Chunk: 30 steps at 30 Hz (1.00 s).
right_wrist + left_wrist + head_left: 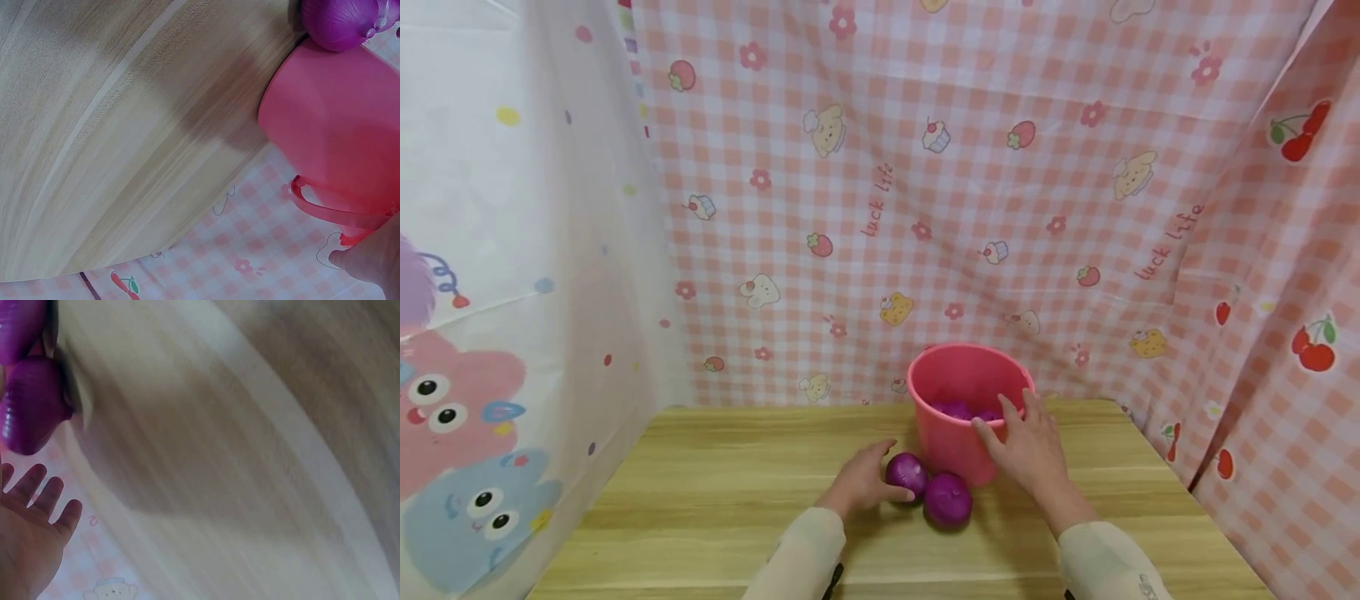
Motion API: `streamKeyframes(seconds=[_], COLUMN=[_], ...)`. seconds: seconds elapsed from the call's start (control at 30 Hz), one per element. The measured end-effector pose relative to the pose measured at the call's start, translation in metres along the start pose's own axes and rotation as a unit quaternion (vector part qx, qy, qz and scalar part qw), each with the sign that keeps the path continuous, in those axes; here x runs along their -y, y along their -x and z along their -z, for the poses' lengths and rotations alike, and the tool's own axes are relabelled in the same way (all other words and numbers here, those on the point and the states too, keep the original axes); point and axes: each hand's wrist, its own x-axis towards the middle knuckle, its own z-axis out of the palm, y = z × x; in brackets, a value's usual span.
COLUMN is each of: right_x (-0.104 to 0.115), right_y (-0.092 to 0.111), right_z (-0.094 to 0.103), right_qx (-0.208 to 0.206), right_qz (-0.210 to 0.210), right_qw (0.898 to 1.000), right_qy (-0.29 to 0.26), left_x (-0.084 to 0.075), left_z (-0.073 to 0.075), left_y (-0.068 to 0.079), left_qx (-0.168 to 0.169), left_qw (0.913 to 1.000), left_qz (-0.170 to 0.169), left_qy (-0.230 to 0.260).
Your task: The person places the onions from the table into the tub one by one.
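Two red onions stand close together before a pink bucket (955,450): the left onion (907,477) and the front onion (947,501). My left hand (863,482) is at the left side of the left onion, thumb before it and fingers behind. The left wrist view shows the fingers (47,497) fairly straight and spread, with an onion (34,406) above them. My right hand (1030,442) rests at the bucket's right front rim, fingers extended over and beside it. More purple onions (957,410) lie inside the bucket, partly hidden by its wall.
The wood-grain table (737,475) carries the bucket and onions, and the bucket is near its back edge. A pink handle (337,215) hangs along the bucket's side. A checked curtain (850,250) hangs right behind the table, with a white cartoon curtain (550,375) on the left.
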Motion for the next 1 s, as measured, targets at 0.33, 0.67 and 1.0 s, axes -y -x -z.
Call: streamKeyframes(seconds=[0.33,0.67,1.0], right_x=[0.0,-0.002,-0.002], right_y=[0.001,0.0,0.0], right_z=[-0.001,-0.002,-0.002], right_qx=[-0.008,-0.004,0.008], right_qz=[0.001,-0.001,-0.009], right_qw=[1.0,1.0,1.0], right_qy=[-0.006,-0.006,-0.01], left_x=[-0.002,0.002,0.006], left_z=[-0.01,-0.015,0.001], left_y=[0.003,0.004,0.009], left_qx=[0.002,-0.017,-0.033], left_qw=[0.9993,0.9989,0.9986], left_qz=[-0.023,-0.024,-0.02], left_qy=[-0.03,-0.037,-0.037])
